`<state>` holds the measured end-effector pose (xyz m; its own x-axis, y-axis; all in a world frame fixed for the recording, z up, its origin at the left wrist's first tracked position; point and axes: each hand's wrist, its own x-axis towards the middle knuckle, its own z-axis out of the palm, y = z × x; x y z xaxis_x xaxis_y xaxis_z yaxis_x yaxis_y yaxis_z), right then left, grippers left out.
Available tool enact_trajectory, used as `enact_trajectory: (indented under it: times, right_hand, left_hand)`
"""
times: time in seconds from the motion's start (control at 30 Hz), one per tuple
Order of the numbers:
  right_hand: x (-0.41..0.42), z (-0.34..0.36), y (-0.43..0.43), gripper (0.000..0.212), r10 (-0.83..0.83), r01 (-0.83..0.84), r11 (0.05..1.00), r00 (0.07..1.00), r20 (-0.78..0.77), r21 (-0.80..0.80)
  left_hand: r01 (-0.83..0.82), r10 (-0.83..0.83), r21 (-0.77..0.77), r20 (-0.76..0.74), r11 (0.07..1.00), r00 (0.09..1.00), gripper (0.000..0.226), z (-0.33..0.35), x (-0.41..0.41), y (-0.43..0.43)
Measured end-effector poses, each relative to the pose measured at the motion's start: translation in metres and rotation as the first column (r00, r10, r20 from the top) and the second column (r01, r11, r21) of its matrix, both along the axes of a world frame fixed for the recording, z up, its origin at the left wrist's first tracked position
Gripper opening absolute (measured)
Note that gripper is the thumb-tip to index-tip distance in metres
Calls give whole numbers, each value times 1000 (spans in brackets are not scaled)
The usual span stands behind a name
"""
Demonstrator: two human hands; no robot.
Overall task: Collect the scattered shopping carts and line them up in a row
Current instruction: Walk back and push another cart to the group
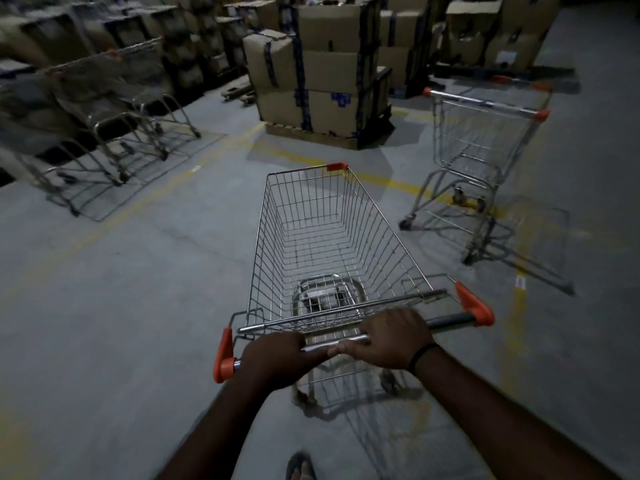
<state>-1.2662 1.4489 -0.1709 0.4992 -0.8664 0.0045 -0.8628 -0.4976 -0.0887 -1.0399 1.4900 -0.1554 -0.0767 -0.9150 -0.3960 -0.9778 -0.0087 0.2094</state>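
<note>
An empty wire shopping cart (322, 237) with orange corner caps stands right in front of me on the grey floor. My left hand (277, 358) and my right hand (394, 336) both grip its metal handle bar, side by side. A second empty cart (481, 147) stands alone to the right, its handle turned toward me. At the far left several carts (104, 109) stand nested in a row, blurred.
A pallet of stacked cardboard boxes (311, 74) stands straight ahead beyond the cart. More box stacks (495, 32) line the back. Yellow lines (408, 183) cross the concrete floor. My sandalled foot (299, 467) shows at the bottom.
</note>
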Motion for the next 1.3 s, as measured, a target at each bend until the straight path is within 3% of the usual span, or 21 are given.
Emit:
enact_trajectory:
  times: [0.07, 0.2, 0.4, 0.53, 0.63, 0.83, 1.03, 1.17, 1.3]
  right_hand:
    - [24, 1, -13, 86, 35, -34, 999, 999, -9, 10]
    - [71, 0, -39, 93, 105, -105, 994, 994, -25, -9]
    - [137, 6, -78, 80, 194, -194, 981, 980, -37, 15]
    - [180, 3, -104, 94, 229, -228, 973, 973, -43, 12]
    - [211, 4, -122, 107, 252, -251, 968, 967, -27, 20]
    - [267, 3, -158, 105, 317, -315, 948, 947, -50, 41]
    - [319, 3, -204, 124, 428, -426, 904, 902, -57, 42]
    - [354, 7, -238, 91, 492, -484, 869, 868, -67, 102]
    - [391, 13, -277, 88, 591, -578, 806, 799, -114, 127]
  left_hand:
    - [-39, 39, -4, -3, 999, 999, 93, -2, 23, -5]
    - [-84, 87, 43, -70, 996, 994, 88, -2, 73, -19]
    - [-183, 193, 101, -99, 978, 976, 88, 7, 146, -30]
    - [-208, 207, -26, -43, 978, 977, 76, 3, 173, -29]
    - [-227, 231, -140, 16, 964, 973, 80, -2, 193, -33]
    - [-317, 337, -219, 60, 923, 940, 82, -8, 232, -49]
    - [-439, 463, -236, 54, 867, 885, 92, -12, 269, -79]
    - [-515, 536, -222, 44, 828, 843, 101, -12, 294, -106]
    - [-574, 597, -222, 49, 788, 801, 110, -6, 317, -133]
